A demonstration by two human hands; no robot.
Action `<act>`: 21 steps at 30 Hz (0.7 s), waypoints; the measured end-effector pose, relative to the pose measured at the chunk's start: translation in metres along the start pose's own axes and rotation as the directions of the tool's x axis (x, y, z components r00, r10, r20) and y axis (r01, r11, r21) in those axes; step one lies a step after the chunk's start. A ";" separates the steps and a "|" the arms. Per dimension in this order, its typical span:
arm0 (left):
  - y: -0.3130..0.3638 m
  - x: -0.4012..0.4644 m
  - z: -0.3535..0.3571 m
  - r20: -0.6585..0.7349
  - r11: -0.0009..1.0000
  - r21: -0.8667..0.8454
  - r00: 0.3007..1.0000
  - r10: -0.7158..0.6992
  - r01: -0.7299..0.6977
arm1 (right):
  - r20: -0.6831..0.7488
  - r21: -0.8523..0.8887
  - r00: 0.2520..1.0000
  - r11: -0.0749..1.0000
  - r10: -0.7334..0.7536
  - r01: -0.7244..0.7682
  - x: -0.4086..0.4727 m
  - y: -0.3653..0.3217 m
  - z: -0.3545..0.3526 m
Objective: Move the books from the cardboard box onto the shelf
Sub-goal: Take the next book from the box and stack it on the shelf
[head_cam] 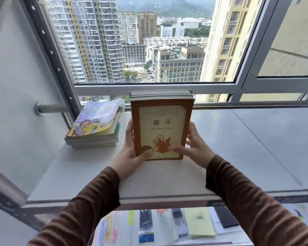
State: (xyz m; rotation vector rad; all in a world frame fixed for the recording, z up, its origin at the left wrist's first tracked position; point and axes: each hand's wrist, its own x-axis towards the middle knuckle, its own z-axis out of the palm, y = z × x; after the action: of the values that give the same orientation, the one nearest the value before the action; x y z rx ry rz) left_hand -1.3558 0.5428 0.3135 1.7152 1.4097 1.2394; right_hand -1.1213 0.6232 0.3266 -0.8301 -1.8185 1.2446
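A stack of books with an orange and cream cover on top [162,125] is held over the white shelf [238,148], near its middle. My left hand [130,153] grips the stack's left side with the thumb on the cover. On the right side my right hand [194,148] holds it, thumb resting on the cover too. A second pile of books with a colourful cartoon cover [96,123] lies flat on the shelf at the left. The cardboard box is out of view.
A large window with a grey frame [149,89] stands right behind the shelf. A metal rail [50,108] runs along the back. On a lower level below the shelf's front edge lie pen packs [146,226] and a yellow pad [199,222].
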 end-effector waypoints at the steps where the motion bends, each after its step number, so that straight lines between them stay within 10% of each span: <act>1: -0.002 -0.001 0.001 0.004 0.999 0.034 1.000 -0.015 0.015 | 0.013 -0.025 1.000 1.000 0.009 -0.008 -0.001 0.004 -0.001; 11: -0.002 0.022 -0.004 0.004 0.980 -0.146 0.991 -0.135 0.134 | 0.038 0.184 0.994 0.977 0.103 -0.109 0.015 0.012 -0.004; 21: -0.006 0.057 -0.016 -0.075 0.834 -0.337 0.871 -0.486 0.437 | 0.082 0.523 0.836 0.691 0.542 -0.499 0.075 0.002 0.022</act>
State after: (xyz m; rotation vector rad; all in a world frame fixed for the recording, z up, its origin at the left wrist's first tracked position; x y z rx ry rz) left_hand -1.3728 0.5971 0.3314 0.9975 1.5105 1.2519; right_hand -1.1774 0.6770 0.3373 -1.0879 -1.0841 1.9315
